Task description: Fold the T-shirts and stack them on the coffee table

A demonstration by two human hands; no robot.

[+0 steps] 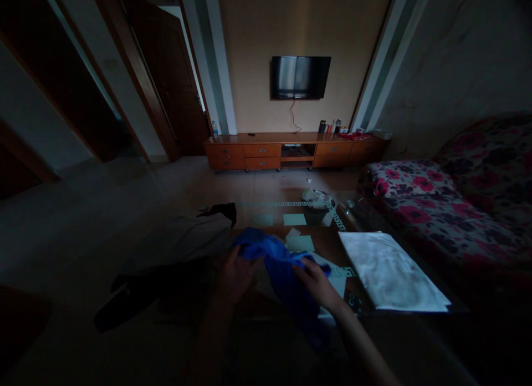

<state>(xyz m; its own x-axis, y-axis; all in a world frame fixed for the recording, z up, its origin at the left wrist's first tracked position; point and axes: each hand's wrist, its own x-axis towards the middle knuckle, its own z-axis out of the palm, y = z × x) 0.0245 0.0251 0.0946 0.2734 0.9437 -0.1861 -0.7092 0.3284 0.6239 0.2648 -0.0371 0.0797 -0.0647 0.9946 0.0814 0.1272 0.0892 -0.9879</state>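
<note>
A blue cloth [286, 269] hangs between my two hands above the glass-topped table [266, 206], its lower part drooping toward me. My left hand [238, 275] is closed on its left end. At the right end, my right hand [318, 280] grips the fabric between thumb and fingers. To the right on the table lies a flat, folded white cloth [393, 272]. Dark and grey clothing [178, 242] is heaped at the table's left side. The picture is dim, so the folds of the blue cloth are hard to make out.
A patterned sofa [415, 178] stands at the right. Across the room are a low wooden cabinet [261, 151] with bottles on top and a wall television [300, 77]. A bowl-like object with crumpled plastic [316, 197] sits near the table's far edge.
</note>
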